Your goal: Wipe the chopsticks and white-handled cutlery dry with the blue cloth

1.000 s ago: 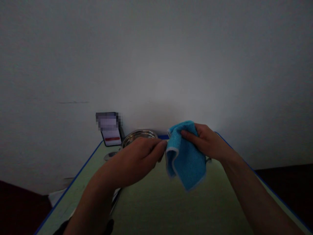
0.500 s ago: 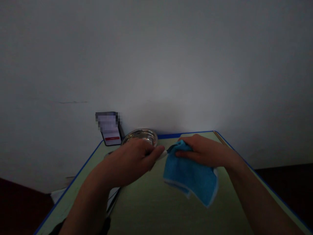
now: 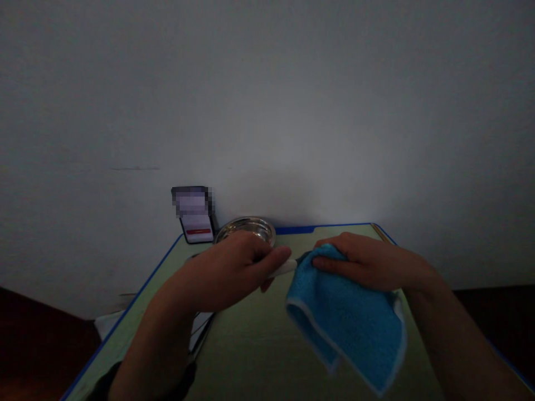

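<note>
In front of the round silver metal bowl (image 3: 268,231): left hand (image 3: 234,272) fingers enclose a slim white handle (image 3: 286,268); right hand (image 3: 370,262) fingers pinch a blue, white-edged cloth (image 3: 349,320). Wiping appears unfinished.

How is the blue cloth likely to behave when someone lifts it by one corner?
The blue cloth would probably be floppy, as its lower part hangs in loose folds below the right hand. It looks thin, so it is likely light. Its surface seems slightly fuzzy, so it may not slip easily.
</note>
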`<act>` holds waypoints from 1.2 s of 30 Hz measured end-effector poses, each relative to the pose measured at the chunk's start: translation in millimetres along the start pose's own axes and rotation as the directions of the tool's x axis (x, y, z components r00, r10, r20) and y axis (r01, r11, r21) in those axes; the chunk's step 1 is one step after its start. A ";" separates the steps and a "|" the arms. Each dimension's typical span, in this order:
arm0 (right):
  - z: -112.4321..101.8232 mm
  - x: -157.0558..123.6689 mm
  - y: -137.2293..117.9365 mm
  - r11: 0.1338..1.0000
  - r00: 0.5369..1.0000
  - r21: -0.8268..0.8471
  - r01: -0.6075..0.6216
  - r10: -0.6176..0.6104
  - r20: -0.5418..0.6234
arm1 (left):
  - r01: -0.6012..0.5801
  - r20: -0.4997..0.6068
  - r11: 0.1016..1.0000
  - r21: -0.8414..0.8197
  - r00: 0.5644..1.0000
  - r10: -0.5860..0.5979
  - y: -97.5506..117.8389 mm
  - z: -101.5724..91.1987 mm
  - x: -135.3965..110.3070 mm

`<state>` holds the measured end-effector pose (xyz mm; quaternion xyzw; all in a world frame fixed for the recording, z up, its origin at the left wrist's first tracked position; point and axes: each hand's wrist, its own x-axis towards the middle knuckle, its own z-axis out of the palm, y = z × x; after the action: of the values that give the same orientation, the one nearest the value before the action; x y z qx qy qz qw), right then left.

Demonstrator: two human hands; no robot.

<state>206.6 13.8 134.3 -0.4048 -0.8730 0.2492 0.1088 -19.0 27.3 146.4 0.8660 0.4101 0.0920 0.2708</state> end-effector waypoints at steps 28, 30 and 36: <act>131.7 16.2 58.6 0.487 0.671 0.873 -0.039 0.660 -0.338 | 0.147 -0.078 0.535 -0.832 0.924 -0.375 -21.3 135.6 -0.9; 132.6 15.2 58.0 0.544 0.643 0.839 0.004 0.641 -0.419 | 0.156 -0.086 0.509 -0.846 0.904 -0.419 -23.2 140.7 -6.3; 126.6 18.2 75.8 0.325 0.503 0.945 0.033 0.812 -0.297 | 0.133 -0.123 0.419 -0.898 0.838 -0.531 -19.2 143.1 -2.5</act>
<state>194.6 25.3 -13.4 -0.5741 -0.3273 0.4826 0.5748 21.3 -21.1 16.3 0.4720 0.5194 0.3976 0.5910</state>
